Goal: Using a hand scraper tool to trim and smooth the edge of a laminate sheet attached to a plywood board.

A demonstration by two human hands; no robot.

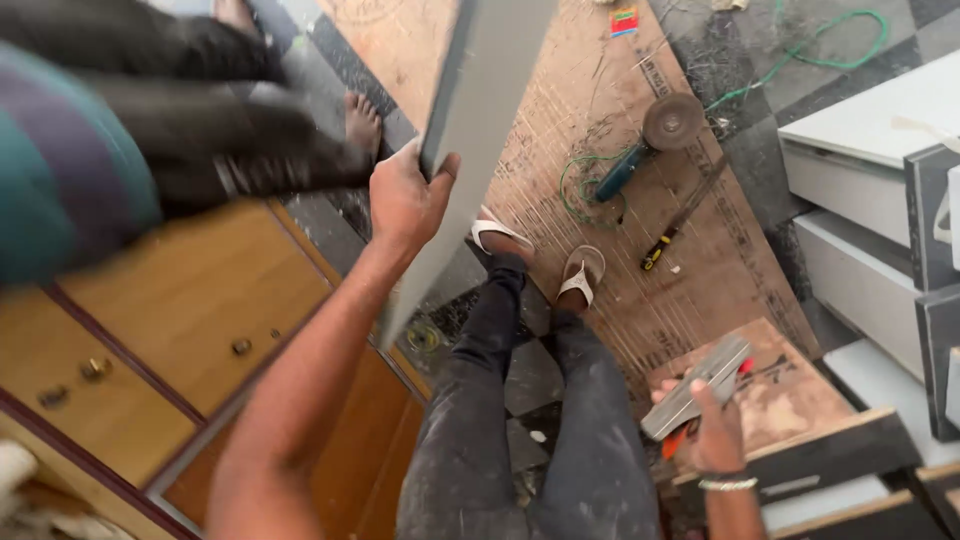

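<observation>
Two hands were at work, seen from above. The left hand [405, 200] gripped the edge of a long grey panel [470, 110], fingers wrapped round its near side and thumb on the other. The panel ran from the top of the view down past the wrist to a narrow end near the floor, tilted and held on edge, above the wooden cabinet [190, 300] on the left. That cabinet lay with its brown doors and small brass knobs facing up.

The right hand [715, 435] was closed round a short grey offcut [695, 385], held flat and slanting up to the right, with something red showing just under it. A bracelet [727, 484] sat on that wrist. The offcut hovered over a small board [790, 390] resting on a dark-edged block.

The person's legs in dusty dark trousers ran down to two feet in white sandals [580, 275] standing at the edge of a large plywood sheet [600, 170] on the checkered floor. On the sheet lay an angle grinder [650, 140] with a green cable [820, 50] trailing off to the upper right, and just beside it a screwdriver [680, 220] with a yellow and black handle.

Another person stood at the upper left, a bare foot [362, 122] showing beside the panel. White drawer units [860, 170] stood at the right.
</observation>
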